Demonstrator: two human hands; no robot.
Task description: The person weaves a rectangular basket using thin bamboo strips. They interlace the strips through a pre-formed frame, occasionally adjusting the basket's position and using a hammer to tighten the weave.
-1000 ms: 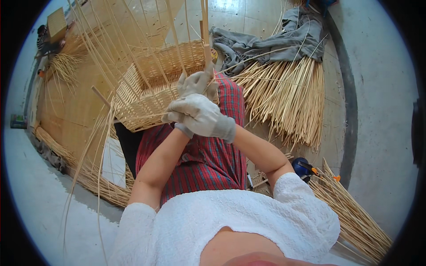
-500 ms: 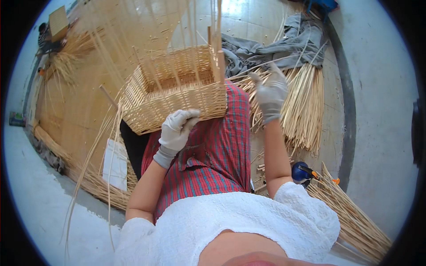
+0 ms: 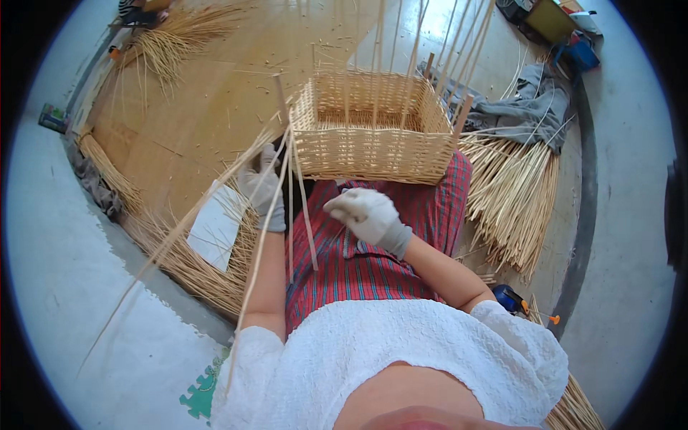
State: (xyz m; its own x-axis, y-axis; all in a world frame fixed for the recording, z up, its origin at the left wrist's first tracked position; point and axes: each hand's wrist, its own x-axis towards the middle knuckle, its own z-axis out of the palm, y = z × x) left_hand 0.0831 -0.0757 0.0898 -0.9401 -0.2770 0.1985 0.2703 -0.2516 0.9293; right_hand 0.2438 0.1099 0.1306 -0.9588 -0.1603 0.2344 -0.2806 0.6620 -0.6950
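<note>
An open rectangular wicker basket (image 3: 373, 154) rests across my lap, with tall thin stakes rising from its sides and thicker wooden posts at the corners. From its left corner a bunch of long loose wicker strands (image 3: 190, 218) hangs down to the lower left. My left hand (image 3: 259, 188), in a pale work glove, is among these strands beside that corner, fingers apart and partly behind them. Below the basket's front wall, my right hand (image 3: 362, 213), also gloved, has its fingers curled together pointing left; nothing shows in them.
A large bundle of cut wicker rods (image 3: 512, 204) lies to the right beneath a grey cloth (image 3: 534, 107). More loose wicker (image 3: 193, 279) and a white sheet (image 3: 215, 228) lie at the left. Near my right elbow sits a dark blue tool with orange parts (image 3: 509, 297).
The basket has turned and its front wall is now nearly level across the view. My left hand has moved left to the loose strands; my right has come down from the far right to below the basket.
</note>
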